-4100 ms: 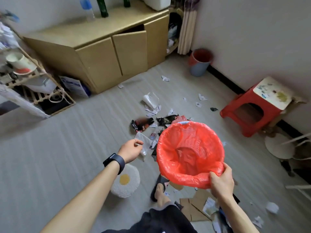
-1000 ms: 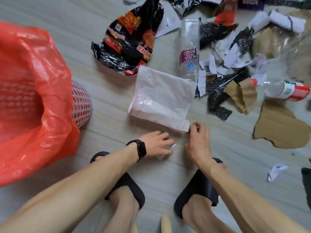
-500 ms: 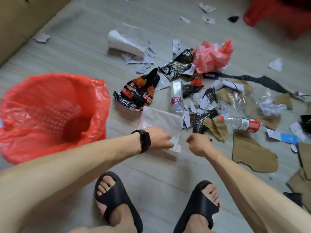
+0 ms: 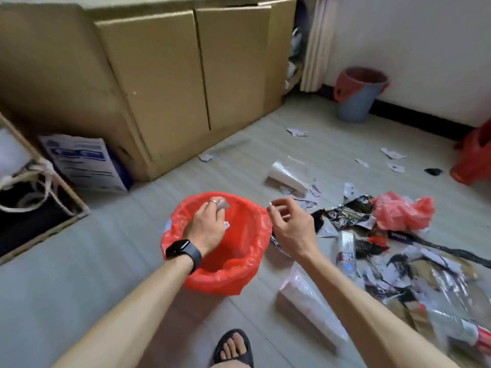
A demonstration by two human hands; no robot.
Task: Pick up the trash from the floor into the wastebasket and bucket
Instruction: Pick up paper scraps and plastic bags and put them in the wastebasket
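The wastebasket (image 4: pixel 225 277), lined with a red plastic bag, stands on the floor in front of me. My left hand (image 4: pixel 207 227), with a black watch on the wrist, hovers over its opening and holds small white paper scraps (image 4: pixel 223 205) in curled fingers. My right hand (image 4: pixel 289 229) is at the basket's right rim, pinching a tiny paper scrap (image 4: pixel 269 207) at its fingertips. A blue bucket (image 4: pixel 354 102) with a red liner stands far back by the wall. Trash lies to the right: a white plastic bag (image 4: pixel 305 293), a clear bottle (image 4: pixel 346 251), a crumpled red bag (image 4: pixel 401 211).
A tan cabinet (image 4: pixel 159 75) fills the back left, with a blue-and-white box (image 4: pixel 87 160) leaning on it and a wooden rack (image 4: pixel 26 187) at the far left. A red stool (image 4: pixel 475 158) is at the right edge. My sandalled foot (image 4: pixel 233 346) is below the basket.
Both hands have risen from the floor beside the white plastic bag to the wastebasket, carrying paper scraps. My view has lifted from the trash pile toward the cabinet.
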